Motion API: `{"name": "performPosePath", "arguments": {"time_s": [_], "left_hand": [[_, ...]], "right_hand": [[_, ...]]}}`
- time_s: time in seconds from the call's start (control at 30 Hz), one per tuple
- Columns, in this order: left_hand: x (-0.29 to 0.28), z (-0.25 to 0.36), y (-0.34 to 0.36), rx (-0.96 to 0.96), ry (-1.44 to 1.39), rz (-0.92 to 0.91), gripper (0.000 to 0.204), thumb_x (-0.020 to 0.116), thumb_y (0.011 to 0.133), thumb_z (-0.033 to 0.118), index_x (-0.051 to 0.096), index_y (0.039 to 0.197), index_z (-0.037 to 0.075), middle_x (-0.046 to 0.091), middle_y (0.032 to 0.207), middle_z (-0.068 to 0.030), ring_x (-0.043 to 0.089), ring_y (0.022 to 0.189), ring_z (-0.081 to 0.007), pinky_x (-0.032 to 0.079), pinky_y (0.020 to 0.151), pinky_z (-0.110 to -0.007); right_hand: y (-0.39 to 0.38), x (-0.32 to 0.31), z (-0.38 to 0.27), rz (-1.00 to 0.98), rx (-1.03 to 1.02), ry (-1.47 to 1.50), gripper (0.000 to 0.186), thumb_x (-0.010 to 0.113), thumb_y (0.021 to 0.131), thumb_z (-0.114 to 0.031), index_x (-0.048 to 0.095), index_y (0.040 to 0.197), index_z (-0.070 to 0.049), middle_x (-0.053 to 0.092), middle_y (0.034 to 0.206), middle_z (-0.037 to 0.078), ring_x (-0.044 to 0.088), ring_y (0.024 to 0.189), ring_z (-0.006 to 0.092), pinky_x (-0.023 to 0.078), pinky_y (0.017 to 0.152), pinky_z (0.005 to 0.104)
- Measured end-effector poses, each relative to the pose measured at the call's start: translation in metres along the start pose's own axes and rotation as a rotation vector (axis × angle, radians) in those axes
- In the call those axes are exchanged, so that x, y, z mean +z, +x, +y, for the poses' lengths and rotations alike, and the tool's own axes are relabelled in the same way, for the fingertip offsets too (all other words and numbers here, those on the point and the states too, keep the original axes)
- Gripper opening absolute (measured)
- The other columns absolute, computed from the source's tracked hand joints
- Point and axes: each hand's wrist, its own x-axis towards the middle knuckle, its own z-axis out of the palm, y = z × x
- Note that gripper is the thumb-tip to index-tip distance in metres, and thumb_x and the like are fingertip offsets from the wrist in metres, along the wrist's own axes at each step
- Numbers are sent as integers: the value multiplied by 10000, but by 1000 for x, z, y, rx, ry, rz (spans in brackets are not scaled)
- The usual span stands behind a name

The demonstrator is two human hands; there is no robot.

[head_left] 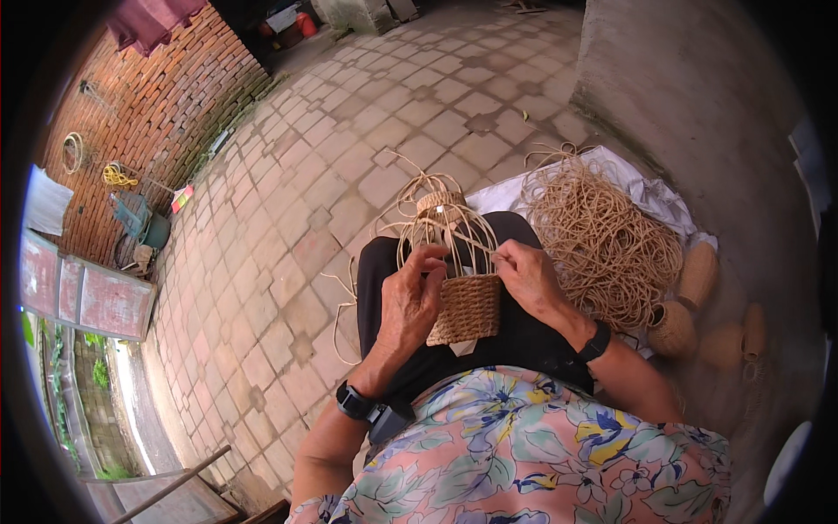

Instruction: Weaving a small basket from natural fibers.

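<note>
One woven basket (470, 312), on the lap (534, 348). Right hand (531, 278) pinches a strand (485, 230); left hand (408, 293) at the rim, grip cannot be told.

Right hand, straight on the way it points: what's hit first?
Likely the loose strands rising from the woven basket; the right hand points leftward, right at them. Beyond seems to be the left hand, though depth is unclear in one view.

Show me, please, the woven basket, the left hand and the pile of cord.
Woven basket (468, 312): head view, on its side wall.
Left hand (411, 295): head view, on its back.
Pile of cord (602, 237): head view, middle of the heap.
</note>
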Motion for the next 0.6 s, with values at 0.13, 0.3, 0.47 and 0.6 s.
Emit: {"name": "performPosePath", "arguments": {"time_s": [0.13,0.3,0.47,0.6], "left_hand": [[10,-5,10,48,178,-174,238,536,914,97,563,1149,67,663,917,-84,588,605,-104,504,562,-249],[1,-27,15,-235,-348,-153,203,669,861,116,629,1048,48,652,793,-15,578,634,-79,476,506,-208],[0,-44,12,-329,-349,-74,195,762,800,182,620,741,62,570,631,47,467,529,-34,353,460,-189],[6,-70,19,-292,-130,-12,139,722,822,136,606,769,81,591,667,45,483,541,-24,342,464,-194]], "right_hand": [[-11,-11,19,41,157,189,144,588,886,-142,596,811,-20,592,654,64,597,604,196,474,550,322],[-9,-29,0,-158,341,1122,187,585,933,-235,611,910,-51,533,678,-25,488,550,44,422,503,191],[11,-9,-4,-206,249,1145,181,582,940,-227,602,932,-47,564,728,-31,521,617,35,443,554,185],[51,11,-16,-243,149,840,184,578,938,-205,600,944,-23,592,773,4,562,647,70,478,606,217]]}}
